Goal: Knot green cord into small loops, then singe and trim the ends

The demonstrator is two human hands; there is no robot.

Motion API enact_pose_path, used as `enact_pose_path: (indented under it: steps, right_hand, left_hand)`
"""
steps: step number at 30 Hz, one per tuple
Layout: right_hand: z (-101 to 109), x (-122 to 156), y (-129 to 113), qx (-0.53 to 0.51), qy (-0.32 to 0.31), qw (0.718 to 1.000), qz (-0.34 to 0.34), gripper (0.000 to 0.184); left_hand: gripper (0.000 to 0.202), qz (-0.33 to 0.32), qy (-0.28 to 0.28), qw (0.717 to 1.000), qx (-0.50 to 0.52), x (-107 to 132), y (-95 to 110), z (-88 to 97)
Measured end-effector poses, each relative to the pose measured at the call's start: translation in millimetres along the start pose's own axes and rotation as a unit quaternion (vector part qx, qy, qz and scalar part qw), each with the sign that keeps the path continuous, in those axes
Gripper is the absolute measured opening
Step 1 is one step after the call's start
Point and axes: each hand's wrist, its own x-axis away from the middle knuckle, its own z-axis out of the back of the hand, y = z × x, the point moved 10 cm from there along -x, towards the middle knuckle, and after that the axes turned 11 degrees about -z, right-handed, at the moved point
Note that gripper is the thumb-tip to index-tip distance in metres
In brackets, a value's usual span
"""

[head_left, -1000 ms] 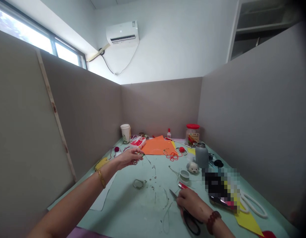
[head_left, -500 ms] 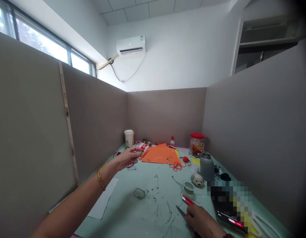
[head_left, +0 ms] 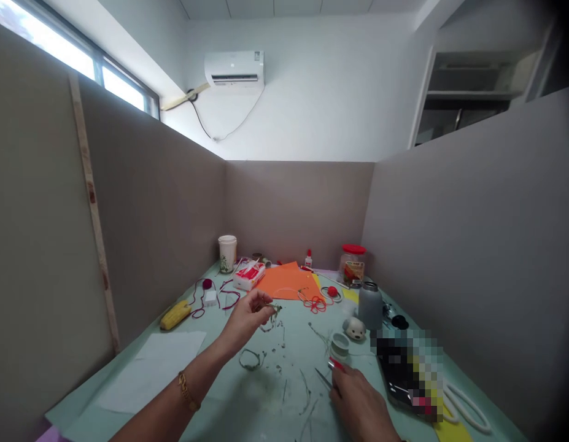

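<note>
**Left hand (head_left: 245, 322) pinches a green wire sprig (head_left: 275, 309); right hand (head_left: 358, 405) curls low beside a narrow metal blade (head_left: 323, 378).**

The fingers lift the sprig above the pale green mat (head_left: 261, 405), apparently to keep it clear of the wire scraps and twisted wire ring (head_left: 251, 360) below. Whether the right hand grips the blade cannot be told. Orange paper (head_left: 284, 282) and a red-lidded jar (head_left: 352, 264) lie toward the far end, seemingly out of the working space.

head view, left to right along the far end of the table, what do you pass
white paper cup → red and white packet → orange paper sheet → white glue bottle → red-lidded jar → grey flask
</note>
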Motion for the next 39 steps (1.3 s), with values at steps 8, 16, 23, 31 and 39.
enact_pose_path:
  steps: [8, 16, 23, 31, 39]
  right_hand:
    - [26.2, 1.7, -53.1, -0.452, -0.043, 0.891, -0.013, 0.02]
    - [-6.6, -1.3, -54.4, -0.639, -0.117, 0.754, -0.094, 0.022]
    - [-8.3, -8.5, -36.4, -0.649, -0.09, 0.75, -0.09, 0.023]
    - [-5.3, -1.6, -41.0, -0.631, -0.12, 0.764, -0.069, 0.024]
    - [1.5, 2.0, -49.6, -0.608, -0.13, 0.781, -0.054, 0.023]
  left_hand:
    - [0.019, 0.033, 0.034, 0.996, 0.069, 24.1, -14.0, -32.8]
    - [0.021, 0.059, 0.022, 0.988, 0.144, 42.1, -21.9, -54.0]
    - [0.024, 0.071, 0.019, 0.991, 0.115, 40.8, -31.5, -40.5]
    - [0.027, -0.016, -0.032, 0.999, -0.007, 39.1, -24.7, -37.1]
    - [0.03, 0.014, -0.088, 0.994, 0.055, 44.2, -26.5, -52.2]
